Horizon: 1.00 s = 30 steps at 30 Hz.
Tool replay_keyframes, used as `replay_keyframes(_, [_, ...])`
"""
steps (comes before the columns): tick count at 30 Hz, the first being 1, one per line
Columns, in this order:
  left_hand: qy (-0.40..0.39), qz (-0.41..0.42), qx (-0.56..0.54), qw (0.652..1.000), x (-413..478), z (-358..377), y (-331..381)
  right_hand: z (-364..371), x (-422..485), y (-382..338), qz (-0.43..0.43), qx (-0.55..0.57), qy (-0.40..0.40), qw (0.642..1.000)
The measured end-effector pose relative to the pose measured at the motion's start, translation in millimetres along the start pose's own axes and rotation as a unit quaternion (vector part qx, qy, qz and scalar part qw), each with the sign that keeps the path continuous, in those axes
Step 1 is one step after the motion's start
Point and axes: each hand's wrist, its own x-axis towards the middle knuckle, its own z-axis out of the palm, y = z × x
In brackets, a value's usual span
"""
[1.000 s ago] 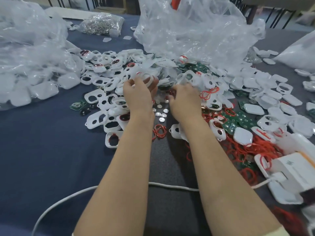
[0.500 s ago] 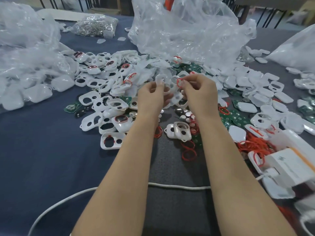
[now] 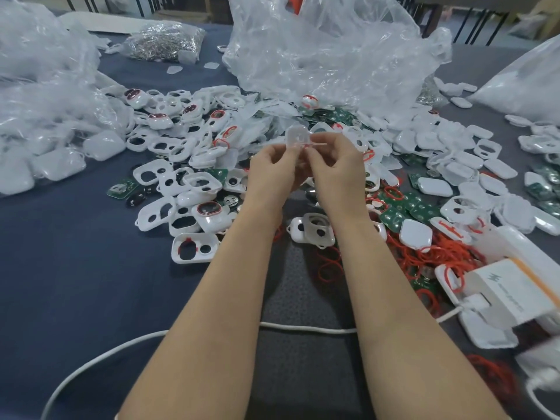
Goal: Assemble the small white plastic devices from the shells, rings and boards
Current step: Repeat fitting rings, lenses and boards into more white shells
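Observation:
My left hand (image 3: 274,169) and my right hand (image 3: 335,168) meet above the middle of the table. Between their fingertips they hold up a small translucent white shell piece (image 3: 296,137). A thin red ring (image 3: 316,144) pinched by my right fingers stretches sideways from it. Below and around lie white shells with cut-outs (image 3: 194,248), green boards (image 3: 394,218) and loose red rings (image 3: 436,253). Closed white shells (image 3: 415,233) lie to the right.
Crumpled clear plastic bags (image 3: 327,53) stand behind the pile, with bagged shells (image 3: 42,140) at left and a bag of metal parts (image 3: 165,40) far back. A white charger box (image 3: 509,289) sits at right; its white cable (image 3: 303,328) crosses under my forearms.
Both hands left the pile and rose together toward the middle. The white piece and red ring now sit higher between the fingertips, with the ring pulled out to the right.

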Motion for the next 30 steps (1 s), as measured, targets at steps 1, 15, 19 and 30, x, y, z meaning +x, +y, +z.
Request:
replay_keyframes(1, [-0.002,0.004,0.007,1.000,-0.2,1.0,-0.7,0.5,-0.3,0.6,-0.004,-0.009,0.008,1.000])
replay_keyframes(15, [0.008,-0.014,-0.007,1.000,6.2,-5.5,-7.8,-5.0,3.7,10.2,-0.015,-0.082,0.035,0.996])
replay_keyframes(19, [-0.009,-0.038,-0.055,0.998,4.9,-3.8,-6.4,-5.6,6.2,9.9,0.024,-0.036,0.053,0.998])
replay_keyframes(30, [-0.027,0.023,0.002,0.999,0.2,-1.2,-6.5,-2.7,6.6,10.3,0.035,-0.071,0.068,0.994])
